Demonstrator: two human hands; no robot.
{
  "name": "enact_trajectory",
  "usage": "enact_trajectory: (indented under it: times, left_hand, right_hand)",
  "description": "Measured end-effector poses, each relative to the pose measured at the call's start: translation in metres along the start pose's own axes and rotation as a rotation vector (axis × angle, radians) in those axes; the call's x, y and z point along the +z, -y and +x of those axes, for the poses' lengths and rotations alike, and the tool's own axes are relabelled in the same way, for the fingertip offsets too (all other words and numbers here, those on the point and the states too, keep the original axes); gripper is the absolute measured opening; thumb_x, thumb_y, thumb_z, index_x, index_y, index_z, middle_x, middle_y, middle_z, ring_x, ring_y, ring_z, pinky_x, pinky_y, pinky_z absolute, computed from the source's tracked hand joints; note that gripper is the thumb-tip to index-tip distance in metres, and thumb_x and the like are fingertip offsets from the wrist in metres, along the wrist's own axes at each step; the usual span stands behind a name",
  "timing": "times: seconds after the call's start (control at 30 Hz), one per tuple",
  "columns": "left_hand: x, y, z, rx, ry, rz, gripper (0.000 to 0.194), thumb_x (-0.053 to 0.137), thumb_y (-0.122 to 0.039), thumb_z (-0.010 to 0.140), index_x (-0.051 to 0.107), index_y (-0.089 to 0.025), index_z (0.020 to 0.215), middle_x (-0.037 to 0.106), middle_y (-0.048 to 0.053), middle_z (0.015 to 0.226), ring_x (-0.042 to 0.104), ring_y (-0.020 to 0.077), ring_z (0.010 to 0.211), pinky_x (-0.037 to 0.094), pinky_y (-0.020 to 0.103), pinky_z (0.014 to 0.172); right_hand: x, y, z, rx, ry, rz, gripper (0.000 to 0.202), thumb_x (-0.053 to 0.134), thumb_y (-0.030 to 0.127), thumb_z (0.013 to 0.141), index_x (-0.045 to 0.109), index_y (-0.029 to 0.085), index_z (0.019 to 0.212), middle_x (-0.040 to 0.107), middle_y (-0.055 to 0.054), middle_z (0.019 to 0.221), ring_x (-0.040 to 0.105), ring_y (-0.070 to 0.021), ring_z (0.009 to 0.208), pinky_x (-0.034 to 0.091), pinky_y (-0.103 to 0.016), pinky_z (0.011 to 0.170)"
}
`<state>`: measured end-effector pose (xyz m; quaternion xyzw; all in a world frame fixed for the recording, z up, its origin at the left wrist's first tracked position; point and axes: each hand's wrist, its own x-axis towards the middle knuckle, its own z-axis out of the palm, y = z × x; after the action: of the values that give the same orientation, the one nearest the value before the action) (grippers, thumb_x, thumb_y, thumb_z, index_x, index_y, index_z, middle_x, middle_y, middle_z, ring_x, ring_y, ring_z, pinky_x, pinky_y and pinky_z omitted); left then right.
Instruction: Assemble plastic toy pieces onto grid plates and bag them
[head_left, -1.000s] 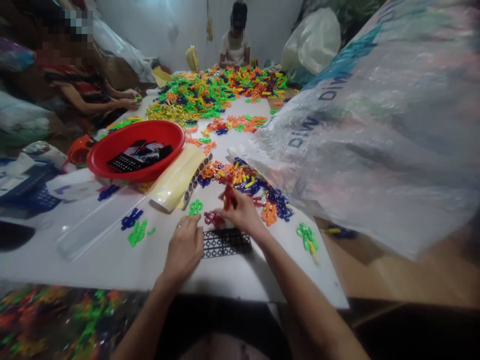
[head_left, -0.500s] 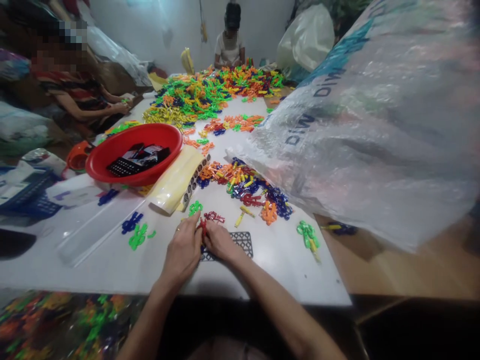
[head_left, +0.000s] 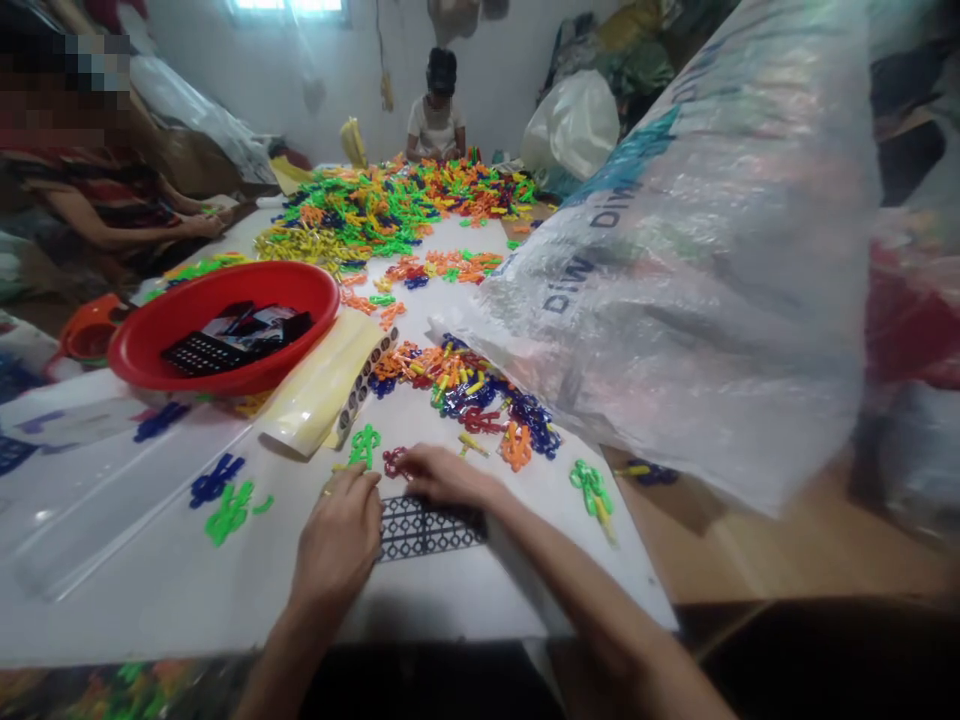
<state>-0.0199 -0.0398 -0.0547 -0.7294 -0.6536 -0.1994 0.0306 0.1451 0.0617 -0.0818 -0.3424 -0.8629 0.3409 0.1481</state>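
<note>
Near the table's front, a black plastic grid [head_left: 424,535] with rows of round holes lies flat between my hands. My left hand [head_left: 341,530] rests at its left edge, fingers curled together; what they hold, if anything, is hidden. My right hand [head_left: 450,475] reaches across the grid's far edge, its fingers closed at the right end of a small dark red plastic piece [head_left: 394,462]. Just beyond my left fingertips lies a green plastic piece [head_left: 365,445]. A yellow piece [head_left: 472,445] and an orange piece [head_left: 516,447] lie right of my right hand.
A red basin [head_left: 225,380] holding black grids stands left, beside a yellowish sticker sheet [head_left: 307,400]. A large plastic sack [head_left: 697,300] leans over the right side. Coloured pieces [head_left: 360,210] are heaped at the back. Two people sit there, one left, one far.
My hands have moved apart. The right one has gone to the red piece lying beyond the grid, and more of the grid shows. The red piece held between them is out of sight. The view shifted right.
</note>
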Motion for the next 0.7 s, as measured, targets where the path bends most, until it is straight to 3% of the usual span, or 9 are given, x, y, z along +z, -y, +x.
enact_trajectory:
  times: [0.03, 0.1, 0.17, 0.27, 0.33, 0.4, 0.5, 0.6, 0.7]
  left_hand:
    - [0.002, -0.001, -0.002, 0.001, -0.026, 0.008, 0.033, 0.036, -0.025, 0.092, 0.065, -0.014, 0.101, 0.065, 0.013, 0.114, 0.058, 0.0272, 0.109, 0.047, 0.045, 0.097]
    - [0.004, -0.004, -0.005, -0.01, -0.048, 0.028, 0.032, 0.037, -0.025, 0.091, 0.065, -0.013, 0.102, 0.065, 0.014, 0.114, 0.057, 0.0285, 0.111, 0.045, 0.046, 0.098]
    - [0.005, -0.006, -0.004, -0.045, -0.032, 0.035, 0.032, 0.038, -0.025, 0.09, 0.065, -0.013, 0.103, 0.064, 0.015, 0.114, 0.056, 0.0288, 0.111, 0.044, 0.047, 0.099]
    - [0.0, -0.009, 0.003, -0.1, -0.007, -0.016, 0.034, 0.037, -0.03, 0.092, 0.064, -0.014, 0.105, 0.062, 0.015, 0.118, 0.057, 0.0279, 0.111, 0.045, 0.046, 0.099]
    - [-0.006, -0.011, 0.008, -0.1, -0.026, -0.045, 0.037, 0.038, -0.034, 0.092, 0.063, -0.014, 0.11, 0.055, 0.015, 0.13, 0.051, 0.0287, 0.12, 0.043, 0.047, 0.102]
    - [-0.01, -0.012, 0.012, -0.067, -0.027, -0.039, 0.038, 0.038, -0.035, 0.093, 0.061, -0.014, 0.115, 0.048, 0.015, 0.138, 0.044, 0.0292, 0.127, 0.039, 0.048, 0.105]
    - [-0.011, -0.013, 0.013, -0.04, 0.058, -0.028, 0.036, 0.036, -0.028, 0.093, 0.062, -0.014, 0.114, 0.058, 0.012, 0.127, 0.051, 0.0263, 0.121, 0.042, 0.044, 0.103]
    - [-0.008, -0.014, 0.013, -0.075, 0.097, -0.041, 0.034, 0.035, -0.022, 0.092, 0.063, -0.013, 0.11, 0.064, 0.011, 0.115, 0.057, 0.0234, 0.111, 0.046, 0.04, 0.099]
    - [-0.006, -0.013, 0.014, -0.07, 0.082, -0.059, 0.033, 0.036, -0.02, 0.091, 0.063, -0.013, 0.109, 0.064, 0.01, 0.115, 0.058, 0.0229, 0.11, 0.046, 0.039, 0.098]
  right_hand:
    - [-0.021, -0.013, 0.001, 0.057, -0.08, -0.048, 0.029, 0.054, 0.01, 0.083, 0.058, 0.014, 0.112, 0.063, -0.01, 0.108, 0.058, -0.0181, 0.095, 0.046, -0.028, 0.084]
    - [-0.059, -0.039, 0.007, 0.309, -0.268, -0.346, 0.028, 0.041, 0.006, 0.088, 0.058, 0.011, 0.109, 0.059, -0.016, 0.114, 0.056, -0.0224, 0.101, 0.045, -0.034, 0.086]
    - [-0.084, -0.058, 0.014, 0.416, -0.284, -0.537, 0.03, 0.034, 0.005, 0.09, 0.06, 0.01, 0.104, 0.057, -0.018, 0.115, 0.053, -0.0249, 0.105, 0.043, -0.034, 0.086]
    - [-0.091, -0.067, 0.014, 0.386, -0.222, -0.57, 0.026, 0.036, 0.007, 0.09, 0.06, 0.013, 0.099, 0.059, -0.016, 0.111, 0.054, -0.023, 0.102, 0.042, -0.031, 0.083]
    - [-0.077, -0.056, 0.002, 0.365, -0.258, -0.471, 0.017, 0.044, 0.012, 0.087, 0.06, 0.014, 0.095, 0.061, -0.012, 0.103, 0.056, -0.0205, 0.092, 0.042, -0.029, 0.077]
    - [-0.053, -0.035, -0.018, 0.352, -0.328, -0.223, 0.009, 0.054, 0.019, 0.081, 0.058, 0.016, 0.088, 0.062, -0.005, 0.087, 0.056, -0.0171, 0.077, 0.041, -0.026, 0.067]
    - [-0.001, 0.008, -0.05, 0.324, -0.393, 0.283, 0.017, 0.064, 0.03, 0.072, 0.056, 0.019, 0.082, 0.058, 0.003, 0.069, 0.053, -0.0133, 0.061, 0.04, -0.022, 0.056]
    - [0.057, 0.04, -0.067, 0.323, -0.417, 0.619, 0.014, 0.063, 0.027, 0.07, 0.058, 0.019, 0.08, 0.061, 0.002, 0.069, 0.056, -0.0142, 0.062, 0.044, -0.024, 0.059]
    - [0.093, 0.047, -0.065, 0.331, -0.458, 0.667, 0.008, 0.06, 0.026, 0.075, 0.06, 0.019, 0.08, 0.064, -0.001, 0.074, 0.059, -0.016, 0.067, 0.046, -0.026, 0.065]
